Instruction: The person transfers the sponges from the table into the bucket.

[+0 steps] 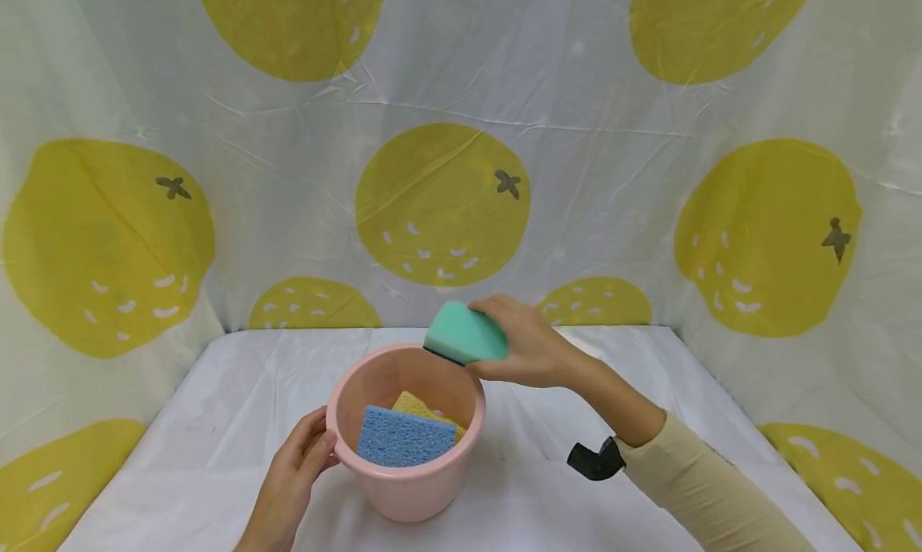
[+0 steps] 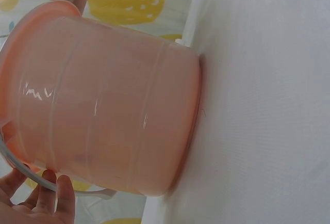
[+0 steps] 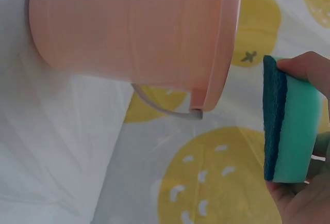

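Observation:
A pink bucket point(image 1: 414, 496) with a pale handle point(image 2: 31, 175) stands upright on the white cloth. My left hand point(image 1: 294, 468) grips it at the left side of the rim, the fingers beside the handle. Inside lie a blue sponge point(image 1: 405, 438) and, partly hidden behind it, a yellow sponge point(image 1: 414, 404). Over the right back part of the rim, my right hand point(image 1: 529, 344) pinches a green sponge point(image 1: 467, 334) between thumb and fingers. In the right wrist view a dark scouring layer point(image 3: 274, 121) on this sponge faces the bucket, apart from it.
White cloth point(image 1: 216, 440) covers the surface under the bucket. A curtain point(image 1: 605, 200) printed with yellow fruit encloses the back and both sides. A black strap end point(image 1: 596, 462) sticks out from the right sleeve point(image 1: 691, 476).

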Available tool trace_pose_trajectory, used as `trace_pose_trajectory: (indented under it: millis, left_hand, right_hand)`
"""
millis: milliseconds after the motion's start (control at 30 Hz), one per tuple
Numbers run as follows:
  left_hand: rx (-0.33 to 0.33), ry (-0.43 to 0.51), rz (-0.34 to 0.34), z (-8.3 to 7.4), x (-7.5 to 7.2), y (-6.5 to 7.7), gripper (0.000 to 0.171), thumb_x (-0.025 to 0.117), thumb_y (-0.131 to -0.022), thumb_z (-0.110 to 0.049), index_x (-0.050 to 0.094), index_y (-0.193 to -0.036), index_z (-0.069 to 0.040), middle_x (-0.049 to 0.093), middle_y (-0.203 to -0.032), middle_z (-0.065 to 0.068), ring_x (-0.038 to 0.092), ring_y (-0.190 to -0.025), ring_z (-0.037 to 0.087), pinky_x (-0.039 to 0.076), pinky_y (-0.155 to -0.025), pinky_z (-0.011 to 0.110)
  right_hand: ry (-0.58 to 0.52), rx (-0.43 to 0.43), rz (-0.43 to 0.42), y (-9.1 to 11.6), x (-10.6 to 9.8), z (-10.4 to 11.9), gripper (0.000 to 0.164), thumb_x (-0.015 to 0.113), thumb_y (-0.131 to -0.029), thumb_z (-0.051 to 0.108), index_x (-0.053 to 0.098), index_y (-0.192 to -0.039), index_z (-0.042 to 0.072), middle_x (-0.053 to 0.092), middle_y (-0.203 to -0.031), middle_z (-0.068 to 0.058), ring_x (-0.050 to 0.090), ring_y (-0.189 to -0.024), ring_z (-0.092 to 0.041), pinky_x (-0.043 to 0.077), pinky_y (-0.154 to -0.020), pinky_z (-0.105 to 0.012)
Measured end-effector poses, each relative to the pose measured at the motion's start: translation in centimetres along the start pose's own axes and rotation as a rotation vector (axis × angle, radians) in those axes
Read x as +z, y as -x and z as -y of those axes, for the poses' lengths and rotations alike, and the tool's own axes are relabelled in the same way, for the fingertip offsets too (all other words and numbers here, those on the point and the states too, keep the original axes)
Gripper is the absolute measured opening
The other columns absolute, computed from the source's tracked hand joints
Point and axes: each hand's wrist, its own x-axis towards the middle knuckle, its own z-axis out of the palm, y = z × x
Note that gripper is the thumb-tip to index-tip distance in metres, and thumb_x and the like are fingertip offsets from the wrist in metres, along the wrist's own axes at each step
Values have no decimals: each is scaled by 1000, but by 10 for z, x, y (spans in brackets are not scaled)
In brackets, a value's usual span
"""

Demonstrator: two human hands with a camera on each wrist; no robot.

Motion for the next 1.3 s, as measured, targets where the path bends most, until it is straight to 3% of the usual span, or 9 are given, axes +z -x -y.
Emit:
trace_pose_trajectory:
  millis: [267,1033,1167,1300]
  left_hand:
    - [-10,-2,0,-1,0,0,44,53,-111,-24,49,-149,-3,54,-141,18,61,-116,16,55,-90,25]
    - [-30,-5,-10,-2,1,0,45,53,-111,-25,48,-149,-2,54,-141,18,60,-115,14,55,-89,26]
    - [-16,0,-7,-2,1,0,44,53,-111,-23,48,-149,-2,55,-140,19,61,-115,15,55,-89,26]
    - [-10,0,-5,-2,1,0,43,52,-111,-23,49,-148,-2,55,-140,19,61,-115,15,55,-89,26]
  right_hand:
    - [4,-19,59,-7,9,12,78,82,-84,38,51,-149,8,55,-141,-8,54,-116,-25,54,-84,-40]
    - [-5,-119,146,-22,26,32,73,79,-85,40,54,-145,6,58,-135,-5,55,-114,-19,53,-89,-35]
    - [-3,-109,166,-22,27,33,77,77,-87,44,51,-149,7,55,-140,-5,52,-121,-20,52,-94,-38]
    - [-5,-73,194,-21,27,33,85,71,-91,55,42,-157,11,46,-153,-6,44,-137,-26,45,-106,-50]
